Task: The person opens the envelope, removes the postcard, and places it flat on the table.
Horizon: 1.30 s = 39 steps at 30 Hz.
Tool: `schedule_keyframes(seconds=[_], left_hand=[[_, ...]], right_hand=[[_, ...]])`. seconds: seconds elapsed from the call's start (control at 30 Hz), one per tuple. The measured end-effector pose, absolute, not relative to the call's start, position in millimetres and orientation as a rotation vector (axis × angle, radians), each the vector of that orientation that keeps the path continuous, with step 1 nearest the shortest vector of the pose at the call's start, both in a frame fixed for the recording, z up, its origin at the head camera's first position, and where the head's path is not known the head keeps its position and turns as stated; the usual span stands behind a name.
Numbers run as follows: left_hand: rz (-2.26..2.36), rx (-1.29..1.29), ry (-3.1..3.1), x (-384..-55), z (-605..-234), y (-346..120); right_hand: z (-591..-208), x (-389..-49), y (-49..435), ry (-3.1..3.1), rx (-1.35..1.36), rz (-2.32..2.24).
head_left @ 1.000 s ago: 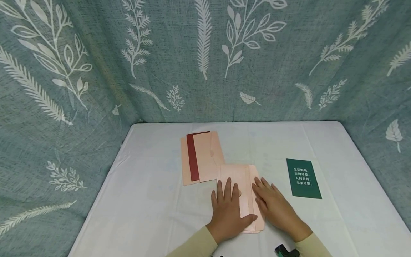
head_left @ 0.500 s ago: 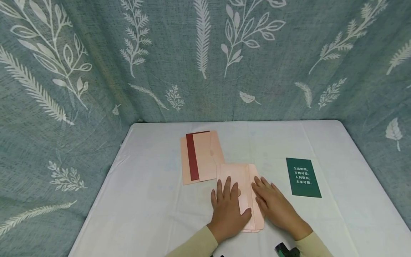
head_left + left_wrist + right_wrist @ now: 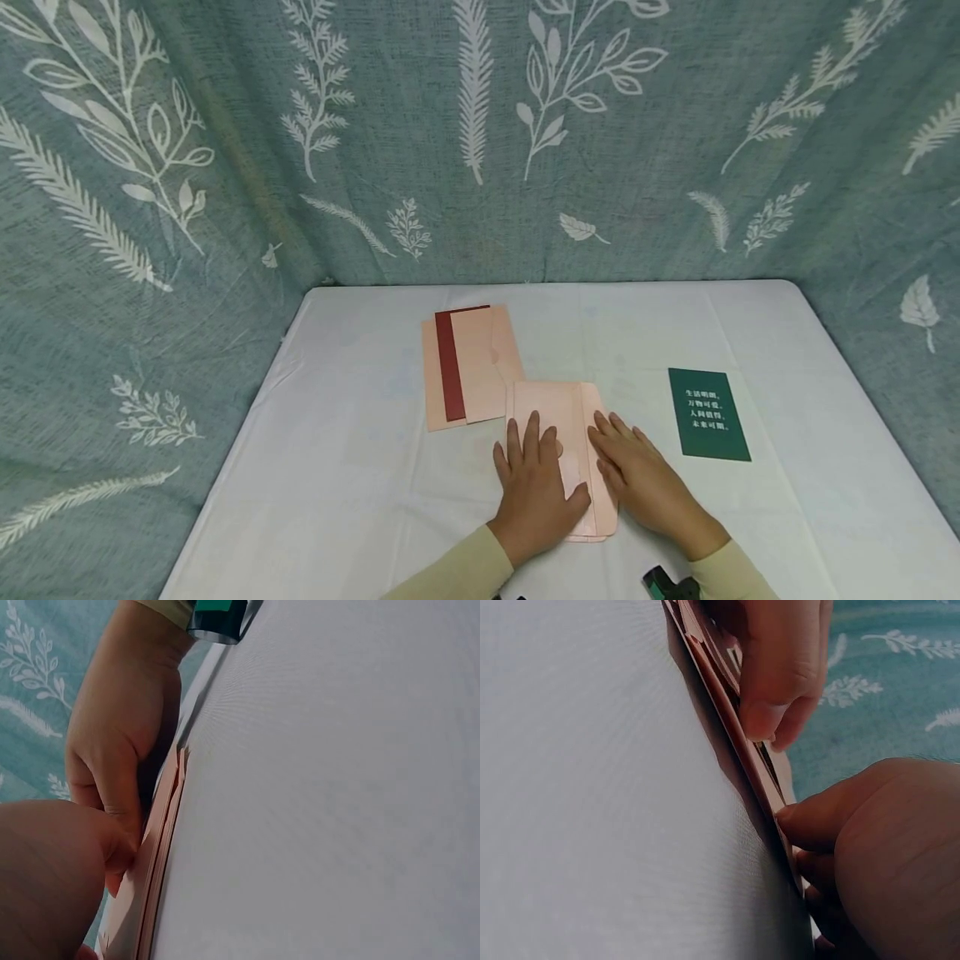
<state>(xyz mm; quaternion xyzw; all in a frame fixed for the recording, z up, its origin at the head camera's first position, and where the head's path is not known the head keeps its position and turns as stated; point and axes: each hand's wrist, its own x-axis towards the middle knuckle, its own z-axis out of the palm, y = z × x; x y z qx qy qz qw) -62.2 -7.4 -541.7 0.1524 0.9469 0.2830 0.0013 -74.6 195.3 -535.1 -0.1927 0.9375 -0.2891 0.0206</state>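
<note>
A pale pink envelope (image 3: 546, 400) lies on the white table, its flap side up, with a long fold near its right side. My left hand (image 3: 534, 500) rests spread on it, fingers straight and pointing away from me. My right hand (image 3: 652, 492) lies along the right edge, its extended fingertips on the flap. Layered pink edges under the hands show in the left wrist view, where the envelope (image 3: 150, 877) sits low on the cloth. In the right wrist view, the right thumb (image 3: 806, 821) touches the envelope's edge while left-hand fingers (image 3: 784, 667) press near it.
Farther back lie more pink envelopes (image 3: 480, 358) with a dark red card (image 3: 450, 375) between them. To the right is a dark green card (image 3: 708, 415) with white characters. A black wrist device (image 3: 669, 585) shows by the right sleeve. Blue-green leaf-patterned curtains (image 3: 420, 125) surround the table (image 3: 337, 483).
My left thumb has drawn in from near the envelope's right fold toward the palm. Both hands otherwise stay in place; envelope and cards have not moved.
</note>
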Motion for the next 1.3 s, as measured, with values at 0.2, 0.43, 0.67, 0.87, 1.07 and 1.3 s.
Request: schedule_keyframes(seconds=[0.2, 0.43, 0.67, 0.87, 1.07, 1.3], left_hand=[[1.098, 0.477, 2.892, -61, -540, -12], [1.235, 0.574, 2.867, -60, -542, -21], [1.173, 0.63, 2.876, -61, -541, -20], [1.109, 0.634, 2.864, -60, -540, -19], [1.114, 0.622, 2.845, -59, -539, -19], [1.14, 0.625, 2.839, -59, -540, -18]], right_hand=[[-536, -75, 195, 2.907, -0.621, -0.904], [-535, -76, 194, 2.906, -0.653, -0.94], [-534, -75, 195, 2.898, -0.642, -0.943], [-533, -75, 195, 2.907, -0.644, -0.916], [-531, -75, 196, 2.926, -0.651, -0.892], [-529, -77, 196, 2.968, -0.703, -0.863]])
